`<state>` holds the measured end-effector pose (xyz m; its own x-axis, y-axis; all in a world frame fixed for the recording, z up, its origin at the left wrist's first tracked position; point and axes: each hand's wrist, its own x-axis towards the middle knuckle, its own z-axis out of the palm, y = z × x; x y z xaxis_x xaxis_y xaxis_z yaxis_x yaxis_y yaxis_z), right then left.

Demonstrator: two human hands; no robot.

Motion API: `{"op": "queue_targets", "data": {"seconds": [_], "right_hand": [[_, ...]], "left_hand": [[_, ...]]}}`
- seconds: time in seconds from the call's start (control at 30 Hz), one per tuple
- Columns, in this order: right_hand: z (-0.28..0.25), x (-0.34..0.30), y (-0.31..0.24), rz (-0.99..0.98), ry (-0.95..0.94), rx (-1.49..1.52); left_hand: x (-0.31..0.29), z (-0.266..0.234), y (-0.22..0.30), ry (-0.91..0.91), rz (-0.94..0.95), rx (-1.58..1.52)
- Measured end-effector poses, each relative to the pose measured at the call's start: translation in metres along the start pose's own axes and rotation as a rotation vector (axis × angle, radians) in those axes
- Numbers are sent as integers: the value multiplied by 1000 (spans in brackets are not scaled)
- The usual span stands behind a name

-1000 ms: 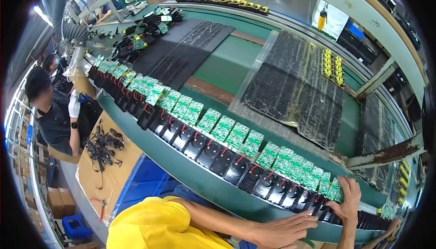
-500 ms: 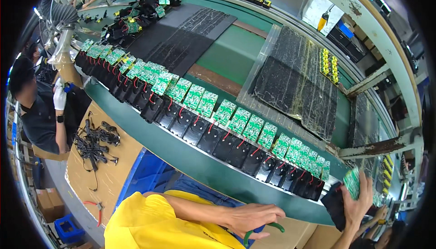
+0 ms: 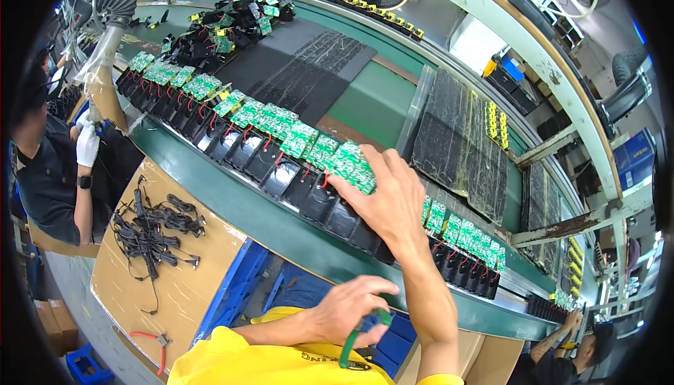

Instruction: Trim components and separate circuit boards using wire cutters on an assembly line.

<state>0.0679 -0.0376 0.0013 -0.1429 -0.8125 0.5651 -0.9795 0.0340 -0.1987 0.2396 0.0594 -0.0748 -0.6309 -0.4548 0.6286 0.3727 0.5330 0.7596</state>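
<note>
My right hand (image 3: 393,195) reaches over the middle of a long row, its thumb and fingers closed on the edges of a green circuit board (image 3: 352,166). That board adjoins other boards, each beside a black plastic case (image 3: 284,176) with short red wires between. Part of the row is hidden behind my hand and forearm. Lower down, in front of my yellow shirt, my left hand (image 3: 351,308) is curled around green-handled pliers (image 3: 349,348). Their jaws are not visible.
Black cables (image 3: 151,234) lie on a cardboard-covered surface with red-handled pliers (image 3: 163,343). A heap of boards and cases (image 3: 225,23) sits beyond the row, near dark mats (image 3: 295,55). A white metal frame (image 3: 519,55) crosses the right. Co-workers sit at left and far right.
My right hand has gone from the row's right end, where it held a board and black case, leftward to its middle. My left hand, still with the pliers, has shifted left. The view has turned slightly.
</note>
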Motion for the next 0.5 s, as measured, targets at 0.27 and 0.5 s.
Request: {"op": "queue_targets", "data": {"seconds": [0.27,0.5], "right_hand": [[44,17,-13,-45,-36,-47],[44,12,-13,-2,-41,-7]], "left_hand": [[8,-60,-30,396,-64,492],[11,-87,-41,437,-126,731]]}}
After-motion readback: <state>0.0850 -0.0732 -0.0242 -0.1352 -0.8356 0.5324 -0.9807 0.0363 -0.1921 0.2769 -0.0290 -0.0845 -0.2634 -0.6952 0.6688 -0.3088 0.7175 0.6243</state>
